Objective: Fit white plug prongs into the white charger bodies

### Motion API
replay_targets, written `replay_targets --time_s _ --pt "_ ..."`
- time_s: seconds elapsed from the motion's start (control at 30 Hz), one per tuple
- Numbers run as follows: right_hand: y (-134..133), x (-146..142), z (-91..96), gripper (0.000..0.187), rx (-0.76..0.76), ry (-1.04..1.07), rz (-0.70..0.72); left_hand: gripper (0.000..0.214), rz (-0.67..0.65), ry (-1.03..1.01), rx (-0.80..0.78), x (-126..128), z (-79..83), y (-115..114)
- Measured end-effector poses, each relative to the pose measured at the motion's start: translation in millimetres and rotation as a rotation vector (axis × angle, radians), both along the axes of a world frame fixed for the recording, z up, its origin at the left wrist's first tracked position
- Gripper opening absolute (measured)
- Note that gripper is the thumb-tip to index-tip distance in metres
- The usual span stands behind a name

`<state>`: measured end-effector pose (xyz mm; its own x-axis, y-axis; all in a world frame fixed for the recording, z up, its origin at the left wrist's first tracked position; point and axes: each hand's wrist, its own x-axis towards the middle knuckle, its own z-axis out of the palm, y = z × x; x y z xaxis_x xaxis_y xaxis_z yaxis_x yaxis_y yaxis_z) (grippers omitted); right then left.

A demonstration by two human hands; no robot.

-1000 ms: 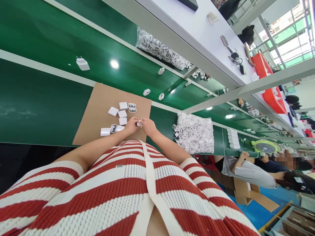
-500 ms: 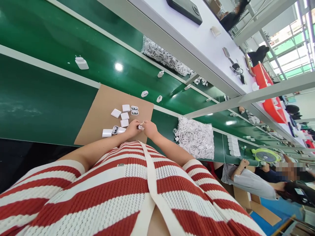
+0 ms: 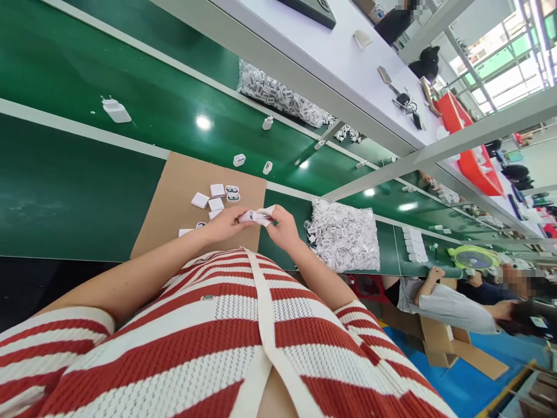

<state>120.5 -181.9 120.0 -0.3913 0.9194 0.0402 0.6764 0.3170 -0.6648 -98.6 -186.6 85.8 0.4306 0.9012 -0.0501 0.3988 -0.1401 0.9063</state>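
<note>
Between the left hand (image 3: 229,224) and the right hand (image 3: 282,227), a small white piece (image 3: 246,217) is held over the cardboard sheet (image 3: 154,217), its long axis apparently running from nine to three o'clock. Its nine o'clock end is grasped by the left; thin white material (image 3: 262,219) at its three o'clock end is pinched by the right. Whether the two are joined cannot be told. White casings (image 3: 216,204) are seen at ten o'clock, nearer the left hand.
</note>
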Motion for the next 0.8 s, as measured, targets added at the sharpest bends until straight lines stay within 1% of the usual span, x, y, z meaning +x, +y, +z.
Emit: replay_targets --time_s 0.07,0.13,0.27,0.37,0.47,0.63,0.7,0.8 --pt "-8.2 -0.6 5.9 0.027 0.021 0.074 -0.001 0.041 -0.079 0.032 0.041 -2.2 18.3 -2.8" --pt "-13.8 -3.1 9.3 0.026 0.022 0.136 -0.019 0.04 -0.118 0.055 0.065 -3.0 28.7 -6.3" --pt "-20.9 -7.4 13.9 0.024 -0.018 0.302 -0.069 0.036 -0.117 0.07 0.076 -3.2 35.9 -14.4" --pt "-26.6 -7.9 17.9 0.023 -0.034 0.394 -0.095 0.037 -0.123 0.087 0.093 -4.0 40.1 -20.1" --pt "-31.9 -6.6 21.0 0.023 -0.023 0.404 -0.087 0.039 -0.149 0.125 0.11 -5.3 44.2 -24.3" --pt "-39.0 -2.5 21.9 0.02 -0.051 0.409 -0.053 0.035 -0.202 0.191 0.064 -5.6 49.1 -30.2" --pt "-44.7 -1.3 25.3 0.019 -0.064 0.439 -0.056 0.032 -0.23 0.2 0.063 -4.6 56.1 -34.4" --pt "-58.0 -1.1 39.5 0.018 -0.037 0.474 -0.09 0.029 -0.24 0.197 0.099 -2.6 76.5 -43.8"
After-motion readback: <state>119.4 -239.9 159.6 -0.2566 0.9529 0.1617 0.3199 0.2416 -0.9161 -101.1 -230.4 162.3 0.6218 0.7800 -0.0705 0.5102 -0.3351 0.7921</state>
